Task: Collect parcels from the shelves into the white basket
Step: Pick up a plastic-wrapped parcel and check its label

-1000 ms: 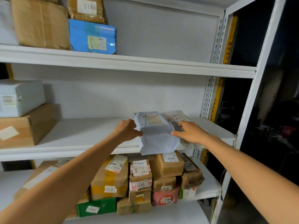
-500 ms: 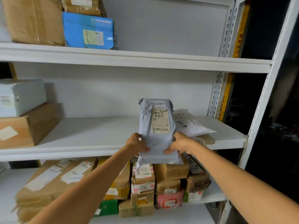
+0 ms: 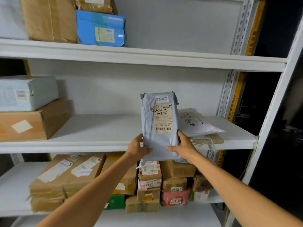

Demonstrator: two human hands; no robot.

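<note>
A grey plastic-wrapped parcel [image 3: 158, 123] with a beige label stands upright in front of the middle shelf [image 3: 91, 133], lifted off it. My left hand [image 3: 138, 149] grips its lower left edge and my right hand [image 3: 182, 147] grips its lower right edge, thumbs on the front. A white mailer bag [image 3: 196, 123] lies on a flat brown package [image 3: 208, 139] on the shelf just right of it. The white basket is not in view.
Left on the middle shelf a pale wrapped box [image 3: 24, 92] sits on a cardboard box [image 3: 32, 120]. The top shelf holds a blue parcel [image 3: 100, 29] and brown boxes [image 3: 49, 18]. Several cartons [image 3: 68, 174] crowd the lower shelf. A white upright post [image 3: 277, 110] bounds the right.
Both hands lifted the grey parcel off the middle shelf and tilted it upright with its label facing me. The mailer bag that lay beside it is now uncovered.
</note>
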